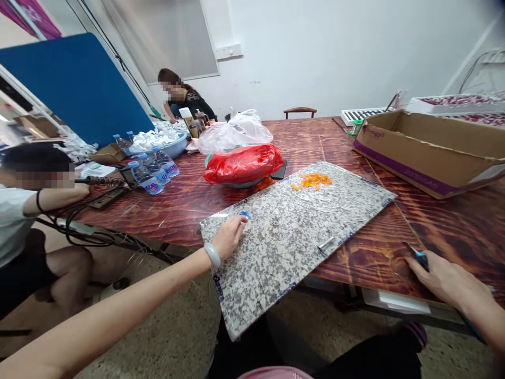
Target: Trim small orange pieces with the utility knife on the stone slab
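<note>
My left hand (pixel 229 237), with a pale bangle (pixel 212 255) at the wrist, is over the left part of a speckled grey stone slab (pixel 272 247). Its fingers are closed at a small bright blue piece (pixel 244 215), too small to make out further. Off the slab's right side, my right hand (pixel 450 279) grips a slim tool (pixel 421 259) with a blue and black handle and a dark pointed tip. On the slab lie tangled orange pieces (pixel 313 181), thin clear strips (pixel 339 202) and a short silvery piece (pixel 326 243) near the front edge.
A red plastic bag (pixel 244 164) covers a bowl behind the slab. An open cardboard box (pixel 426 158) stands right. Water bottles (pixel 148 179) and a blue basin (pixel 179 145) of white parts are left. One person (pixel 16 216) sits left, another (pixel 189 97) at the back.
</note>
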A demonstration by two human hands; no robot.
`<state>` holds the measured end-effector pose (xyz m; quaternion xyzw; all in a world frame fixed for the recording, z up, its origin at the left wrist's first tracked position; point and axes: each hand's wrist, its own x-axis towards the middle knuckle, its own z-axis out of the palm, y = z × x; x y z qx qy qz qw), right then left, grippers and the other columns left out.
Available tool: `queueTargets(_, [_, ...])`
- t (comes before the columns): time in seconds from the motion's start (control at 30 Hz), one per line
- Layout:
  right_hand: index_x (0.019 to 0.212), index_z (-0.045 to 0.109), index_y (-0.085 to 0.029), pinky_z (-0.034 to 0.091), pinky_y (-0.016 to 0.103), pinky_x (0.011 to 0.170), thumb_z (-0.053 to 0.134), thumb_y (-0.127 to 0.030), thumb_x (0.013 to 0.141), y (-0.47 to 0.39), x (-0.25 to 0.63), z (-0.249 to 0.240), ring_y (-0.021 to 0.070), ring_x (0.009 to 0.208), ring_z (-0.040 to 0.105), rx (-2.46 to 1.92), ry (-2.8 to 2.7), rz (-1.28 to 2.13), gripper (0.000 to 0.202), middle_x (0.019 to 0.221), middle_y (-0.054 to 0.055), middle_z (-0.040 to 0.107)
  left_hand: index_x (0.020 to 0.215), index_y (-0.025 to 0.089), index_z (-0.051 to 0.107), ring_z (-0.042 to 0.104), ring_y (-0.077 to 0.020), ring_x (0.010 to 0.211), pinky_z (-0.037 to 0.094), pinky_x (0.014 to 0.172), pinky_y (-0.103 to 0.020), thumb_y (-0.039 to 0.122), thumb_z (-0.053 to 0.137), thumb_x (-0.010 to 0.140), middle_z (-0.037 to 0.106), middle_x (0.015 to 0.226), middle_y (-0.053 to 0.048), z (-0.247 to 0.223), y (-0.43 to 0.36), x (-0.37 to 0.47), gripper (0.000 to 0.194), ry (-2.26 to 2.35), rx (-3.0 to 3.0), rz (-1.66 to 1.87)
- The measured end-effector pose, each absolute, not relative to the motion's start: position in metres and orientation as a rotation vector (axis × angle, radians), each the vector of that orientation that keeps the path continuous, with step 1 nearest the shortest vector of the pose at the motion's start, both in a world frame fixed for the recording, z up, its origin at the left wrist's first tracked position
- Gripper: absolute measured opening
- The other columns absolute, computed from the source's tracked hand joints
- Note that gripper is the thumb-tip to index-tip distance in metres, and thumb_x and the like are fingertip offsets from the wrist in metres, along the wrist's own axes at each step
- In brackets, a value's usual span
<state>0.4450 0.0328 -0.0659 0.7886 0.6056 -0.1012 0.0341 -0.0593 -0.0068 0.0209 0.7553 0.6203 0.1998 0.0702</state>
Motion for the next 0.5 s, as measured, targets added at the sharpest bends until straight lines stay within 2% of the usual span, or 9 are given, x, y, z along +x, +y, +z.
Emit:
queueTargets(0.13, [0.102,0.051,-0.024,0.034,0.042,0.075,0.025,-0.060,0.080,0.030,0.437,-0.055,0.0328,0.095,0.056,2.350,1.816,-0.371,0.049,0.096,0.023,0.059,0.098,0.015,0.050,0.052,-0.0195,0.089,0.041,0.081,-0.033,0.031,0.028,0.088,0.057,0.093,-0.009,0.022,0.012,-0.082,0.030,2.024,2.213,0.610])
queueTargets(0.23, [0.099,0.051,-0.023,0.035,0.042,0.074,0.022,-0.059,0.081,0.026,0.428,-0.043,0.0331,0.093,0.056,2.349,1.833,-0.379,0.050,0.093,0.022,0.060,0.101,0.014,0.049,0.054,-0.0194,0.081,0.042,0.073,-0.031,0.046,0.032,0.085,0.057,0.087,-0.008,0.021,0.024,-0.092,0.039,2.111,2.169,0.523])
queueTargets(0.37, [0.100,0.051,-0.022,0.036,0.040,0.072,0.021,-0.056,0.083,0.022,0.417,-0.032,0.0326,0.089,0.058,2.354,1.828,-0.339,0.048,0.093,0.020,0.061,0.101,0.016,0.048,0.056,-0.0205,0.073,0.041,0.062,-0.028,0.064,0.043,0.071,0.058,0.080,-0.006,0.021,0.035,-0.094,0.057,2.156,2.091,0.306])
queueTargets(0.5, [0.099,0.051,-0.019,0.038,0.040,0.071,0.023,-0.053,0.085,0.021,0.414,-0.027,0.0328,0.087,0.059,2.298,1.858,-0.314,0.047,0.094,0.019,0.061,0.095,0.018,0.049,0.057,-0.0202,0.067,0.038,0.058,-0.027,0.065,0.044,0.069,0.059,0.072,-0.004,0.024,0.043,-0.089,0.055,2.136,2.094,0.183])
